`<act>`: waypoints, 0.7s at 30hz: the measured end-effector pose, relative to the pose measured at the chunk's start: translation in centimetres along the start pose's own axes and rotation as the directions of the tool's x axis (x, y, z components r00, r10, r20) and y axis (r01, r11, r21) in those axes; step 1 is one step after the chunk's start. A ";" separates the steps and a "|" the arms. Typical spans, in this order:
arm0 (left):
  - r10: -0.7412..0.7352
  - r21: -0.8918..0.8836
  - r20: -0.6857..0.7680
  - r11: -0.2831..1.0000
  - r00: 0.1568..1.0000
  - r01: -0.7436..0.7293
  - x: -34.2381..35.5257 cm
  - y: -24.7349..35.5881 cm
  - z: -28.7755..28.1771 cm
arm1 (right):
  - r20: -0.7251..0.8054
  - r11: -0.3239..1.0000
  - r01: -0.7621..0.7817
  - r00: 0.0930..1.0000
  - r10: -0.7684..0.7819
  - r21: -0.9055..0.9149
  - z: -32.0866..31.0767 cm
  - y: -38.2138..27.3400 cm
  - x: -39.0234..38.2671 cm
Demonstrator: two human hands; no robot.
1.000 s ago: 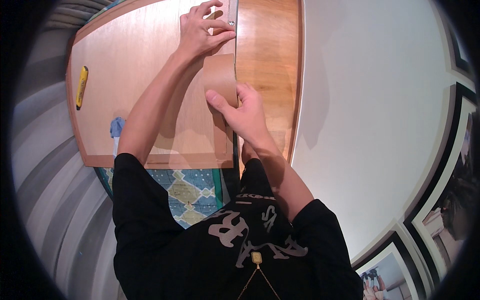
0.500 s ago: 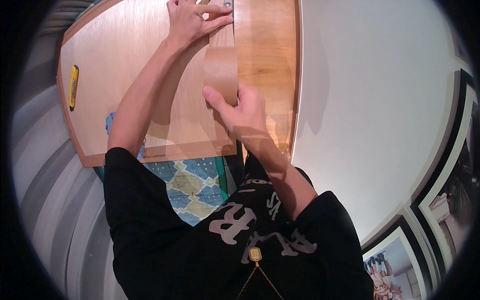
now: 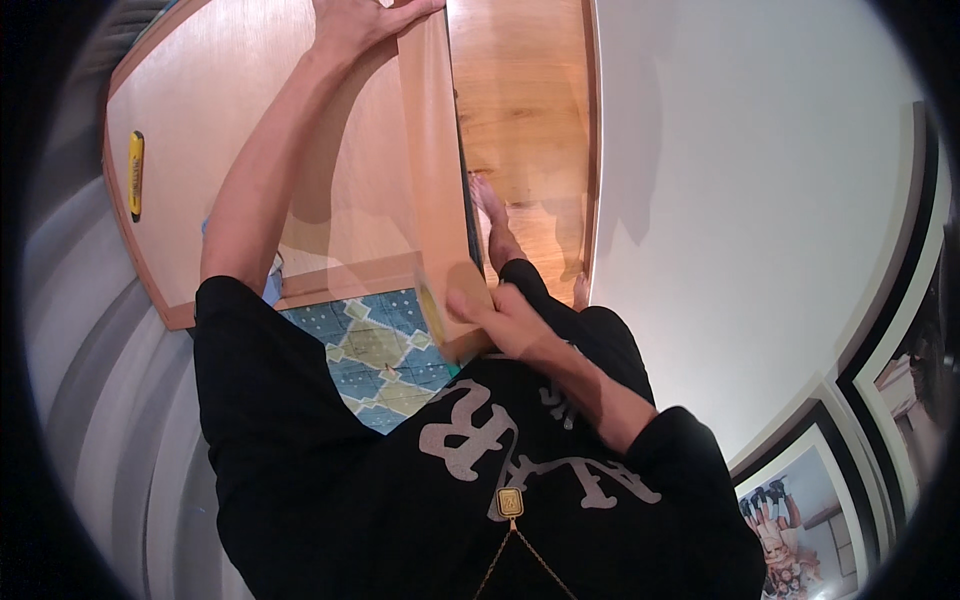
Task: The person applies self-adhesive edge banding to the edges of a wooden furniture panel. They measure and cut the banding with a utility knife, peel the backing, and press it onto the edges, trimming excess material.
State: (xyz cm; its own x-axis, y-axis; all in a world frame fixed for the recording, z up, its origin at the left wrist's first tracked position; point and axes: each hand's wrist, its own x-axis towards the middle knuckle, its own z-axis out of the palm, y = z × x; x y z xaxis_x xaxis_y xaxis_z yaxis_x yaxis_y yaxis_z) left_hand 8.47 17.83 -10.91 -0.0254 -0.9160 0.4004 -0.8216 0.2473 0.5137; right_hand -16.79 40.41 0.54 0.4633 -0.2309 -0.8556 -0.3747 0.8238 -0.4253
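My right hand (image 3: 505,318) grips a roll of brown packing tape (image 3: 455,300) just beyond the near edge of a pale wooden board (image 3: 240,110). A long brown strip of tape (image 3: 432,140) runs from the roll up along the board's right edge, pulled out over it. At the top of the view my left hand (image 3: 355,25) presses on the far part of the strip, its thumb stretched along it; its other fingers are partly cut off by the frame. Brown tape borders the board's near and left edges. A yellow utility knife (image 3: 136,178) lies on the board's left side.
A blue item (image 3: 272,282) shows partly behind my left forearm. Below the board lies a blue-green patterned quilted cloth (image 3: 375,345). To the right are a wooden floor (image 3: 530,100) with a bare foot (image 3: 488,200), a white wall (image 3: 720,150) and framed pictures (image 3: 810,520).
My right hand has drawn the tape roll toward me, past the board's near edge, lengthening the strip. My left hand has shifted slightly up and left.
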 end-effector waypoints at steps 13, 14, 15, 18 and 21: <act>0.045 -0.135 -0.013 0.990 0.999 -0.046 0.3 0.4 -0.4 | 0.137 0.942 0.208 0.975 -0.177 -0.262 0.3 4.2 -2.5; 0.083 -0.018 -0.014 0.996 0.996 -0.083 0.4 0.2 -0.5 | 0.111 0.939 0.265 0.963 -0.246 -0.217 0.3 6.4 -1.3; 0.119 0.099 -0.010 0.988 0.993 -0.117 0.3 0.2 -0.4 | 0.118 0.934 0.299 0.953 -0.280 -0.198 0.3 6.5 -0.9; -0.035 -0.245 0.048 0.968 0.998 0.045 0.8 0.9 -0.7 | 0.174 0.927 0.364 0.922 -0.345 -0.089 -0.3 6.4 1.0; 0.014 0.074 0.084 0.997 0.996 -0.020 0.4 0.5 -1.3 | 0.331 0.956 0.273 0.897 -0.293 0.104 -1.2 7.1 3.6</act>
State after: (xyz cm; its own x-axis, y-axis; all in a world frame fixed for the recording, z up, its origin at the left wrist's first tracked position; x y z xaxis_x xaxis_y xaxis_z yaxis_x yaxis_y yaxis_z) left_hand 8.75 17.98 -9.46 -0.0845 -0.9360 0.3418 -0.8610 0.2412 0.4477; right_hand -18.74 44.79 -5.92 0.7914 -0.2767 -0.5452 -0.1479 0.7786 -0.6099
